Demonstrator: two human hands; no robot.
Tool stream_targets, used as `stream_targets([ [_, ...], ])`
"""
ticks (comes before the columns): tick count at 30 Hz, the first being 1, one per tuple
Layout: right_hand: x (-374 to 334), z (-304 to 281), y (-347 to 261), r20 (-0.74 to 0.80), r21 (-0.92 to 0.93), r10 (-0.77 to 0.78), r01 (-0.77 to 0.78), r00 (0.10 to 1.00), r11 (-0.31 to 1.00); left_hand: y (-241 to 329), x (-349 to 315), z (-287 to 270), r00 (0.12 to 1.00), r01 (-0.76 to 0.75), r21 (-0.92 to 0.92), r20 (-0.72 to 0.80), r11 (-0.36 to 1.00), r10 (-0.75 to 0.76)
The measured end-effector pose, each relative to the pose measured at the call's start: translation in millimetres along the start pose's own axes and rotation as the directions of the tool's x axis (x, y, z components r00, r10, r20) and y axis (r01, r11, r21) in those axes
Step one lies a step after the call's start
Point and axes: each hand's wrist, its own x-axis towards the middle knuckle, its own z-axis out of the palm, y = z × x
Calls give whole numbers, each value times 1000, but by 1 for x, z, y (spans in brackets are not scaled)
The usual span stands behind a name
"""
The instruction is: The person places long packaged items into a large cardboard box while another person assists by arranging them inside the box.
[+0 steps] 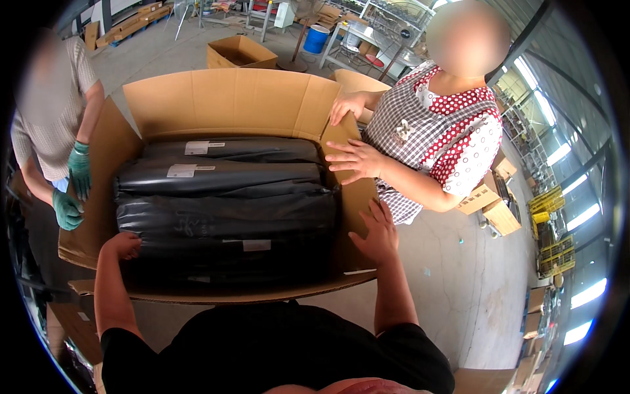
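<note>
A large open cardboard box (pixel 230 98) stands in front of me with its flaps raised. Inside lie several long bundles wrapped in black plastic, side by side, some with white labels; one such black plastic bundle (pixel 223 213) is nearest the middle. My left hand (pixel 122 245) is closed at the left end of this bundle, fingers curled against the plastic. With fingers spread, my right hand (pixel 377 235) lies on the box's right flap and holds nothing. The lower part of the box's inside is in dark shadow.
Across on the right, a person in a checked apron (pixel 420 131) has both hands on the right flap. At the left stands another person, wearing green gloves (pixel 68 209). Behind are a smaller open carton (pixel 241 54), a blue drum (pixel 316 39) and metal racks.
</note>
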Motion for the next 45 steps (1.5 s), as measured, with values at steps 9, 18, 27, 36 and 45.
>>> stream_targets([
  [9, 0, -4, -8, 39, -33, -1, 3, 999, 999, -9, -1, 4, 999, -50, 5, -13, 999, 50],
  [18, 3, -1, -11, 35, -12, -26, 26, 999, 1000, -58, 40, -6, 414, -51, 477, -789, 877, 453],
  [27, -2, -3, -5, 21, -28, 2, -2, 1000, 1000, -29, 30, -24, 942, 1, 255, -324, 967, 85],
  [36, 5, -3, -12, -38, 16, -148, 149, 988, 989, -11, -6, -2, 974, -155, 436, -80, 887, 210],
  [45, -2, 10, 27, -32, -52, -301, 299, 953, 953, 12, -14, 12, 995, -72, 350, -36, 934, 91],
])
